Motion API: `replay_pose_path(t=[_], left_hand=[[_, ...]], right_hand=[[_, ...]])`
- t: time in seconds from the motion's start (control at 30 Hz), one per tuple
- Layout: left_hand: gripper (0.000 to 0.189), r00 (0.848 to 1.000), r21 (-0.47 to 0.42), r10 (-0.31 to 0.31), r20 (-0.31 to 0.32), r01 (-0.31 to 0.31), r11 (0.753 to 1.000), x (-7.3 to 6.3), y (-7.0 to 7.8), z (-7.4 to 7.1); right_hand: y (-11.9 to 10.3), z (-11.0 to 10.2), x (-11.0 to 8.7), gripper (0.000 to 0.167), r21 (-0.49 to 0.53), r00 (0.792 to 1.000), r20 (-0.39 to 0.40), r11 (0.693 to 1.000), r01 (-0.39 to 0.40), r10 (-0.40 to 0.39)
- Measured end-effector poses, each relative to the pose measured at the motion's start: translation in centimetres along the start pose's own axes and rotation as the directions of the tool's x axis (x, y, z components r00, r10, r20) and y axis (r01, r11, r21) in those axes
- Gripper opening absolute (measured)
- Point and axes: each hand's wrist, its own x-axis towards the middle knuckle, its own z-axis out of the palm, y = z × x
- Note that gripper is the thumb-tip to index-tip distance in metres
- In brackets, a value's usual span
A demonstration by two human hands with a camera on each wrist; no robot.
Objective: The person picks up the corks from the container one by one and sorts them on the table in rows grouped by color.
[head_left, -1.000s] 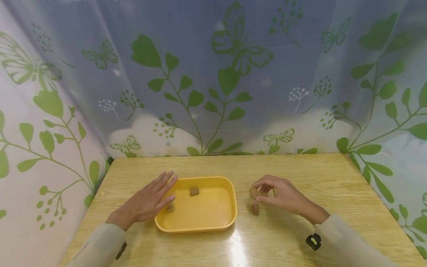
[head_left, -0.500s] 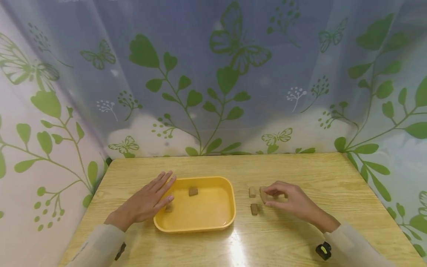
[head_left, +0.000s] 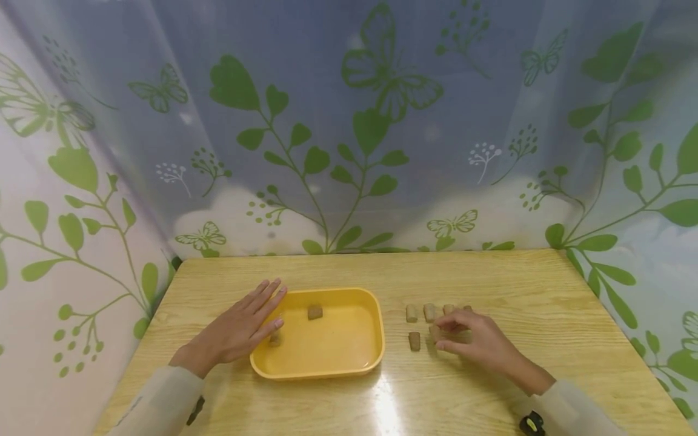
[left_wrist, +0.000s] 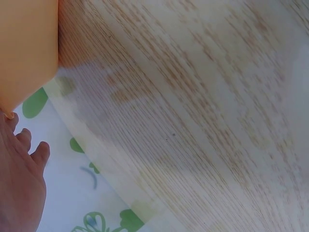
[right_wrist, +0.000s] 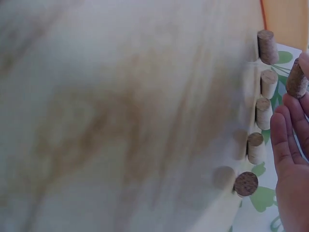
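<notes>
My right hand [head_left: 474, 339] pinches a brown cork [right_wrist: 296, 79] between thumb and fingers, just right of another cork [head_left: 414, 341] on the table. Behind it, several more corks, among them a paler cork [head_left: 411, 313], form a row; the fingers partly cover the row's right end. On the left, my left hand [head_left: 234, 333] lies with extended fingers over the left rim of a yellow tray [head_left: 376, 363]. Inside that tray are one cork [head_left: 315, 312] near the back wall and another cork [head_left: 275, 338] beside the left thumb, partly hidden.
The wooden table [head_left: 463, 399] carries everything and ends at a patterned curtain [head_left: 349, 151] behind. Curtain panels also hang along the left and right sides. Bare wood lies between the tray and the corks.
My right hand has shifted right and nearer to me, uncovering corks in the back row, and now has a cork in the front row. The left hand has stayed on the tray.
</notes>
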Motion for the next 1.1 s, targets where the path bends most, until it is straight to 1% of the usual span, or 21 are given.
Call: replay_pose_path(t=[0.07,0.17,0.3,0.53,0.67,0.93,1.1], left_hand=[[0.069,1.0,0.002,0.003,-0.004,-0.003,1.0,0.01,-0.05,0.04],[0.07,1.0,-0.002,-0.007,0.007,0.007,1.0,-0.03,-0.07,0.08],[0.071,0.999,-0.01,-0.022,0.024,0.022,1.0,-0.03,-0.04,0.12],[0.07,1.0,0.007,-0.011,0.006,0.011,1.0,-0.05,0.14,0.02],[0.069,1.0,0.003,-0.007,0.007,0.007,1.0,-0.06,0.15,-0.02],[0.071,1.0,-0.004,-0.001,0.005,0.001,1.0,-0.08,0.08,-0.04],[0.071,1.0,-0.008,-0.009,0.014,0.009,1.0,-0.05,0.17,-0.14]], right_hand=[[0.1,0.24,-0.14,0.035,-0.008,1.0,-0.003,1.0,-0.001,0.001],[0.27,0.59,-0.37,0.036,-0.019,1.0,0.005,1.0,-0.005,0.005],[0.51,0.87,-0.56,0.039,-0.014,0.999,0.033,1.0,-0.013,0.014],[0.53,1.1,-0.34,0.041,-0.005,0.997,0.046,0.998,-0.069,0.069],[0.36,1.05,-0.12,0.042,-0.005,0.995,0.055,0.997,-0.082,0.083],[0.28,0.93,0.21,0.042,-0.01,0.995,0.074,0.997,-0.072,0.073],[0.4,0.95,0.34,0.042,-0.009,0.994,0.082,0.998,-0.07,0.071]])
